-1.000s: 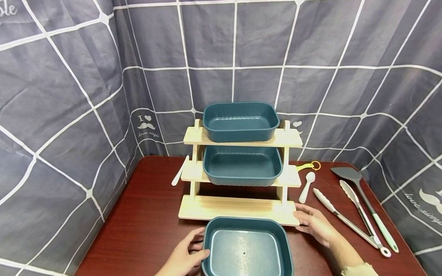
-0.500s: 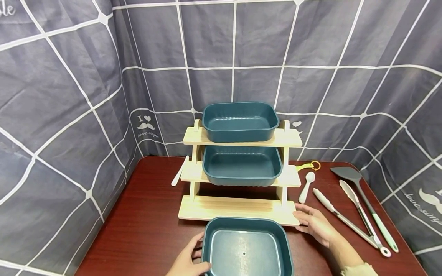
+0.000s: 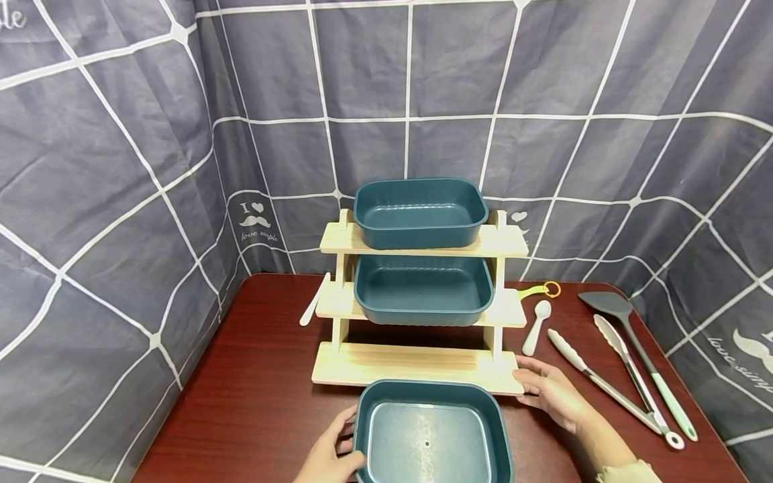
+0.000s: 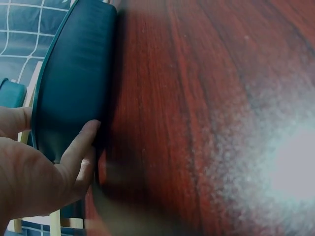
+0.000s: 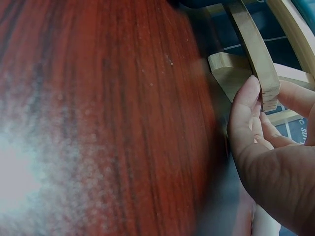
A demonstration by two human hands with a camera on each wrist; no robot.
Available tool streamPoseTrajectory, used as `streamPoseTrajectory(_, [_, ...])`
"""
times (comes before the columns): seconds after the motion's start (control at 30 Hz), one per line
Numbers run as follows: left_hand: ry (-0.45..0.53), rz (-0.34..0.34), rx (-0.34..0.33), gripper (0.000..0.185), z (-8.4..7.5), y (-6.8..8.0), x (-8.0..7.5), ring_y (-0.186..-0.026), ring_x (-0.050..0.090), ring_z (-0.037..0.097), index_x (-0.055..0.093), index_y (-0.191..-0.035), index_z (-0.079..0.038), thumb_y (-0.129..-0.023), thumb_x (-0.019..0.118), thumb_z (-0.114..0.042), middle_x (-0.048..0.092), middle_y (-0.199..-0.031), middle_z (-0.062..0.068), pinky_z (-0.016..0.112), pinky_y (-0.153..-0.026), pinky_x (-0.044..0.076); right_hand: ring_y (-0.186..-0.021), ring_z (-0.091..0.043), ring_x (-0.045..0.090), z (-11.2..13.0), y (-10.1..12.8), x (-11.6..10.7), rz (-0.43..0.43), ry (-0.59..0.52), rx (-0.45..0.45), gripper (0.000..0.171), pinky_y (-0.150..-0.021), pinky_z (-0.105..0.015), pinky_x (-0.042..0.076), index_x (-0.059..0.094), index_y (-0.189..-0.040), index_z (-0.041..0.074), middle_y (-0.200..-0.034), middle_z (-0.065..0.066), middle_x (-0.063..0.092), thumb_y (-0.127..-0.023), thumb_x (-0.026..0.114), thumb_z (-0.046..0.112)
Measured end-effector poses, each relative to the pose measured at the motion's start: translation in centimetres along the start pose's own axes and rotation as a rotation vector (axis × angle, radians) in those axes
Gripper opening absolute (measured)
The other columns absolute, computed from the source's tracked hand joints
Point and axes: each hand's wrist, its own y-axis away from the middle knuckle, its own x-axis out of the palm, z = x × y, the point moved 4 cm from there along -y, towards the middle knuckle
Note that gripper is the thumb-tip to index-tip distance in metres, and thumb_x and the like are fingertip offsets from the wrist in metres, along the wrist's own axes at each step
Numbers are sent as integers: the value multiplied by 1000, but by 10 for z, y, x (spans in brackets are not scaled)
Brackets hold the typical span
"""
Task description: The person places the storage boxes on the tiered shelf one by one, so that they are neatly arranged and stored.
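- Teal tray [image 3: 431,429] lay on the red-brown table [image 3: 253,409], hard against the front of the wooden rack [image 3: 417,365], its near edge cut off by the frame.
- Gripped at its left wall by the left hand [image 3: 329,456]: fingers [image 4: 81,147] curled round the dark outer side, thumb over the rim.
- Right hand [image 3: 546,389] set at the rack's lowest shelf, right front corner; fingertips [image 5: 248,98] wrapped about the pale wood end, clasping it.
- Stood two more teal trays on the rack, one on the middle shelf [image 3: 423,288], one on the top shelf [image 3: 419,211].
- Leaned a white utensil [image 3: 315,300] against the rack's left side.
- Lay right of the rack a white spoon [image 3: 536,327], tongs [image 3: 610,382], a grey spatula [image 3: 634,359] and a yellow ring [image 3: 543,290].
- Hung grey checked cloth [image 3: 121,168] behind and to both sides.
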Motion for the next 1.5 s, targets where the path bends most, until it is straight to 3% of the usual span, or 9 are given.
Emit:
streamPoseTrajectory(0.3, [35,41,39,80,-3,1,0,-104,68,34,40,-155,1,-78,62,6,61,-130,25,41,-71,62,-96,-13,69,0,0,1,-5,9,-5,69,-83,-32,59,20,-156,-14,-110,0,70,-107,57,17])
streamPoseTrajectory(0.87, [103,41,0,84,-13,5,-3,-102,69,33,40,-158,-3,-77,62,6,61,-133,24,46,-70,62,-95,-13,69,0,1,1,-18,7,2,68,-84,-33,59,23,-156,-13,-109,1,70,-106,57,17])
streamPoseTrajectory(1.17, [169,34,-13,87,-27,9,-5,-102,67,30,37,-159,-5,-76,61,7,59,-133,22,52,-72,62,-95,-12,70,0,0,1,-11,-5,-10,64,-83,-32,59,26,-154,-13,-108,2,72,-107,57,17])
streamPoseTrajectory(1.5, [98,-13,-45,86,-38,8,-10,-104,67,29,39,-159,-7,-77,64,6,57,-133,21,50,-71,62,-95,-12,69,-1,0,1,-8,-9,-12,65,-82,-32,59,25,-155,-14,-110,2,71,-107,57,17])
